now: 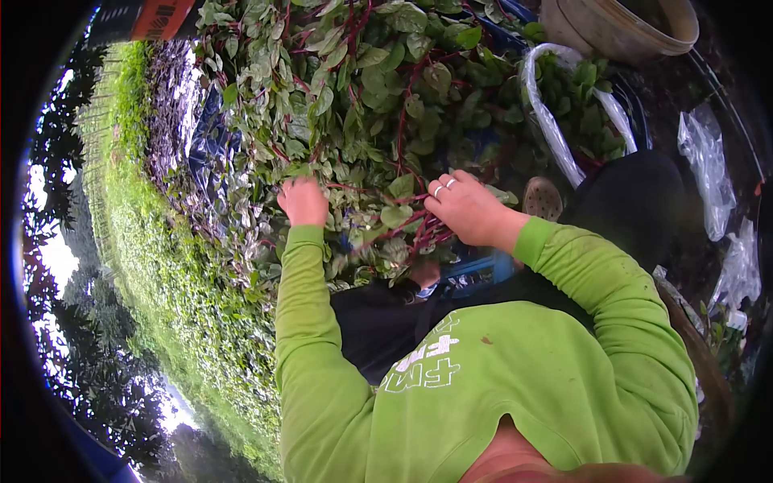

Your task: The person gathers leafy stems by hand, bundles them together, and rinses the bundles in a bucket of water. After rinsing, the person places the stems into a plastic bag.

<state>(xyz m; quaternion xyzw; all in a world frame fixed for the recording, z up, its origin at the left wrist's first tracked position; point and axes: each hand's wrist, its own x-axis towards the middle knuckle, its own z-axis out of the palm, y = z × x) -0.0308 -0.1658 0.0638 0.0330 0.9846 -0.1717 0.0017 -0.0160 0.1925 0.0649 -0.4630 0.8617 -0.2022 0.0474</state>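
Note:
Leafy vines with red-purple stems (354,88) lie in a large heap before me. My right hand (469,208), with two rings on one finger or neighbouring fingers, is closed around a bunch of red stems (423,229) above my lap. To the left, my left hand (304,201) has its fingers bent down into the leaves at the heap's near edge; what its fingertips hold, if anything, is hidden. Some red stems run through the space between the two hands.
A beige basin (620,28) stands at the top right. Near it, a clear plastic bag (551,121) surrounds some leaves. More crumpled plastic (708,173) lies at the right. A brown clog (543,199) shows beyond my right wrist. Green field stretches along the left.

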